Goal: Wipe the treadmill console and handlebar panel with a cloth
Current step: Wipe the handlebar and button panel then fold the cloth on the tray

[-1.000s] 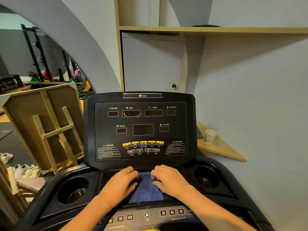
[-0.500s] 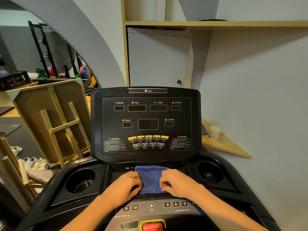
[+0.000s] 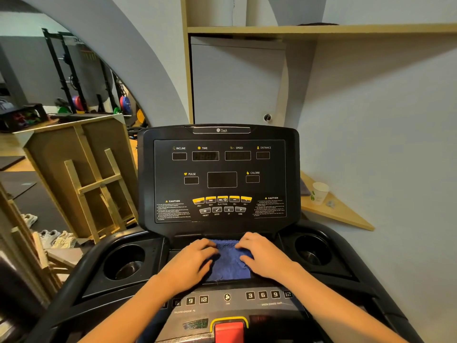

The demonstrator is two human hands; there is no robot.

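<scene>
— Where are the hands right now?

— I see both on the blue cloth point(image 3: 228, 264), which lies flat on the tray just below the upright console point(image 3: 218, 177). The left hand point(image 3: 191, 262) covers the cloth's left edge, and the right hand point(image 3: 263, 257) covers its right edge. The fingers of both hands are bent, with the tips pressed down onto the fabric. I cannot tell whether they pinch it or only press on it. The middle of the cloth shows between them.

— And around the cloth?

— A cup holder point(image 3: 125, 262) sits left of the tray and another cup holder point(image 3: 312, 251) sits right of it. Nearer to me runs the handlebar panel point(image 3: 227, 299) with number buttons reading 6, 9, 12 on the left and 3, 6, 9, 12 on the right, a FAN button between them, and a red key point(image 3: 228, 330) in a yellow frame below.

— What can you read on the console?

— INCLINE, TIME, SPEED and DISTANCE along the top row, PULSE and CALORIE beneath, CAUTION twice low down, and PREV, NEXT, PLAY/PAUSE, PRESET, ENTER, UP, DOWN under the buttons. The top badge reads TheA. The fine print is too small for me.

— Anything beyond?

— A paper cup point(image 3: 319, 193) stands on a wooden shelf point(image 3: 346, 215) to the right.
</scene>
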